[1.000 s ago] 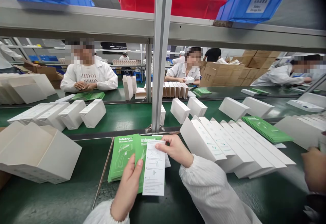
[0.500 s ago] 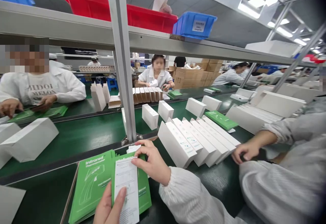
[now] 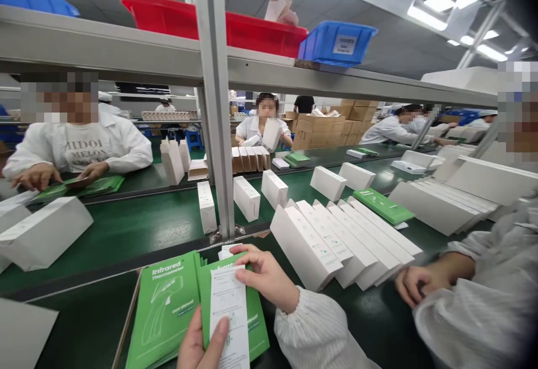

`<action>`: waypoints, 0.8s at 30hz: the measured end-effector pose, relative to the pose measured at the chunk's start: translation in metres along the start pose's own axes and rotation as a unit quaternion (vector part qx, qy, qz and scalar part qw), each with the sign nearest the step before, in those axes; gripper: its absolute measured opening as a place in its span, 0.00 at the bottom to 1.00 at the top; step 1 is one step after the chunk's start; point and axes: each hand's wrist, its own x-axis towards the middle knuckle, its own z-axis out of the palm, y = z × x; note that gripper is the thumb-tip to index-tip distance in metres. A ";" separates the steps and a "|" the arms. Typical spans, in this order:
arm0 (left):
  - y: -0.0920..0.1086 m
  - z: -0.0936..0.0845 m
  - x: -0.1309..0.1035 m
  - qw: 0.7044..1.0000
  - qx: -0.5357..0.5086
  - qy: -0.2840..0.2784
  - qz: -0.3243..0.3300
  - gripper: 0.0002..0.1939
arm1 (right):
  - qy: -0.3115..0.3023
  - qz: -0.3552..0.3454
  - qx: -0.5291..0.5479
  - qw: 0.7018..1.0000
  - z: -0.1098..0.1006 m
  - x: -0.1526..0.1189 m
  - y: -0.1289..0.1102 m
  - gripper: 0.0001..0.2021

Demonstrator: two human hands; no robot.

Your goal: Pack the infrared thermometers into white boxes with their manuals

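Note:
My left hand (image 3: 205, 338) grips a green manual (image 3: 257, 324) with a white printed leaflet (image 3: 229, 307) lying on its front, the thumb pressing on the leaflet. At the leaflet's top edge, my right hand (image 3: 269, 276) has thumb and fingers closed on it. A stack of green "Infrared Thermometer" manuals (image 3: 163, 307) lies just left of my left hand. More white leaflets (image 3: 227, 252) show partly behind the fingers of my right hand. To the right of that hand, several white boxes (image 3: 311, 246) lean in a row.
A metal post (image 3: 216, 106) rises ahead, under a shelf with a red bin (image 3: 260, 33) and a blue bin (image 3: 338, 43). White boxes (image 3: 247, 198) stand on the green belt (image 3: 159, 223). A person's hand (image 3: 428, 282) rests at right; other people sit across the belt.
The view has shifted, so most things appear farther right. A white box now shows left of the post. The person across the belt has raised a white box. My hands keep their hold.

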 end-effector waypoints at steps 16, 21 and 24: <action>-0.004 -0.005 -0.010 0.984 0.119 0.009 0.135 0.19 | -0.009 -0.030 -0.035 0.999 0.001 -0.007 -0.009 0.08; -0.006 -0.004 -0.010 0.987 0.118 -0.001 0.108 0.21 | 0.038 -0.011 -0.041 0.998 0.006 -0.010 -0.004 0.07; -0.010 -0.006 -0.008 0.988 0.105 0.004 0.111 0.21 | 0.062 -0.011 -0.038 0.997 0.010 -0.011 -0.001 0.06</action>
